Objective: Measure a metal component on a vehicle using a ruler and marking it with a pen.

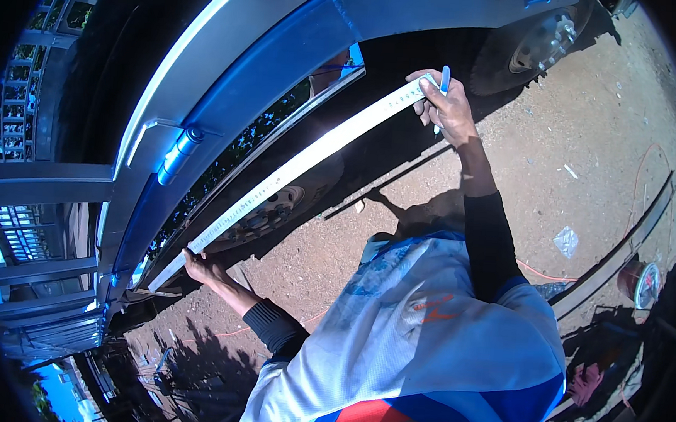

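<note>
A long, flat, shiny ruler (310, 154) with printed markings stretches diagonally between my hands, alongside a dark metal frame (270, 60). Near its lower left end, my left hand (204, 269) is closed on the ruler's edge, and a short length sticks out past the fingers. At the upper right end, my right hand (451, 113) pinches the ruler between thumb and fingers. That same hand also holds a blue and white pen (445, 80), which stands upright among the fingers. Glare washes out the markings along the ruler's middle.
Behind the ruler are a vehicle wheel (272, 211) and another wheel (546, 42). A blue cylindrical hinge (179, 155) sits on the frame. Over the dirt ground (527, 161) lie a clear plastic bag (566, 242) and a long beam (622, 248), with a bucket (646, 285) beside it.
</note>
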Demonstrator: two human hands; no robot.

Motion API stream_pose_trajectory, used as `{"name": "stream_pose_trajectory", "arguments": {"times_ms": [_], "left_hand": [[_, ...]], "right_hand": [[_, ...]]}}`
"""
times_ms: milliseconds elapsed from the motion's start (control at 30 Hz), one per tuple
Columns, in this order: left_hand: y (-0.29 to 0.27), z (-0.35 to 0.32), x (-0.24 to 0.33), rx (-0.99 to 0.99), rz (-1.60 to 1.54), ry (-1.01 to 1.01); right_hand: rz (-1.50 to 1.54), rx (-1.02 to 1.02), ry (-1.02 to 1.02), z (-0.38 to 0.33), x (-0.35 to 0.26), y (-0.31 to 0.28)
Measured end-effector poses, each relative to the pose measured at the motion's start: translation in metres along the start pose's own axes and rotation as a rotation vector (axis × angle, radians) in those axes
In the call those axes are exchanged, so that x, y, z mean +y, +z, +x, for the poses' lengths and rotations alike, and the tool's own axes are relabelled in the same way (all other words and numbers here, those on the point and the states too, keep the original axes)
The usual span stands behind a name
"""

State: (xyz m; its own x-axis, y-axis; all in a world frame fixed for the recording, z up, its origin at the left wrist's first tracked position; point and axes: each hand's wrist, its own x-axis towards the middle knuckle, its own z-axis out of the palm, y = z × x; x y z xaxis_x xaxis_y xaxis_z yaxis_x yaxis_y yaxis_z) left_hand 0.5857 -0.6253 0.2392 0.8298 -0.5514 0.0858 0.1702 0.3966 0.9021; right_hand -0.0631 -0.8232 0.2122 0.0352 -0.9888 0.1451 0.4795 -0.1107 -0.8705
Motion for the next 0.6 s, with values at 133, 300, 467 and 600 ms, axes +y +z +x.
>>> {"name": "stream_pose_trajectory", "arguments": {"times_ms": [133,300,467,600], "left_hand": [[-0.019,0.004,0.022,0.055,-0.076,-0.026],[-0.012,-0.026,0.025,0.191,-0.068,0.022],[-0.052,-0.012,0.042,0.097,-0.006,-0.037],[-0.054,0.015,0.058,-0.055,-0.008,-0.080]], "right_hand": [[0.138,-0.006,0.035,-0.014,0.017,0.017],[0.225,0.012,0.070,-0.031,0.038,0.028],[0.191,0.101,0.009,-0.034,0.050,0.039],[0.205,0.203,-0.171,-0.021,0.046,0.067]]}}
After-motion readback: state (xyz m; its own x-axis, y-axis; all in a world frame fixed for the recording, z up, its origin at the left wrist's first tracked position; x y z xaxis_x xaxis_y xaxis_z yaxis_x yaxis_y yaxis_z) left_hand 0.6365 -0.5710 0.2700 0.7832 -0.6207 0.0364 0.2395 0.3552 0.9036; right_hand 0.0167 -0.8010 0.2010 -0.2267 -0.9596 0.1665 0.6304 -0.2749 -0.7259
